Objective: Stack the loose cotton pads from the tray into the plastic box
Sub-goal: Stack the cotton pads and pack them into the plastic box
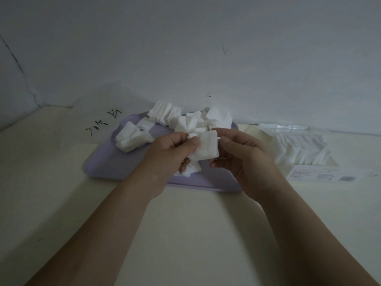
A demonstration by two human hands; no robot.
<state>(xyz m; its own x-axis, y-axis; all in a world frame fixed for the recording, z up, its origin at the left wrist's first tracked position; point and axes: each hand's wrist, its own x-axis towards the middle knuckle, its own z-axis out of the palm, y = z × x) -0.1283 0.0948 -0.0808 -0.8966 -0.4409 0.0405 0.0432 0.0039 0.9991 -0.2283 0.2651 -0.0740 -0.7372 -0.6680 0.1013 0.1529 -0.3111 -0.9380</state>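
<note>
1. Left hand (167,156): the fingers (181,141) are curled and clamped on a small bunch of white cotton pads (190,168). The thumb presses on the front of the bunch, and its lower ends hang below the fingers.
2. Right hand (245,162): thumb and forefinger are closed on the right edge of a square white cotton pad (208,145) at the front of the bunch, with the other fingers curled beneath it. This pad lies between the fingers of both hands, held above the tray.
3. Flat lavender plastic tray (105,162): it lies under and beyond the fingers, resting on the cream surface (185,228).
4. Loose white cotton pads on the tray:
   - a heap (132,137) to the left of the left fingers;
   - a fanned row (165,113) farther beyond them;
   - a crumpled heap (218,118) just beyond the fingertips of both hands.
5. Clear plastic box (284,127): it stands on the surface to the right of the right fingers, apart from them. It holds rows of stacked white pads (301,149), and a white printed label (321,174) lies at its near side.
6. Clear plastic bag with black writing (103,122): it lies beyond and left of the left fingers, against the pale wall.
</note>
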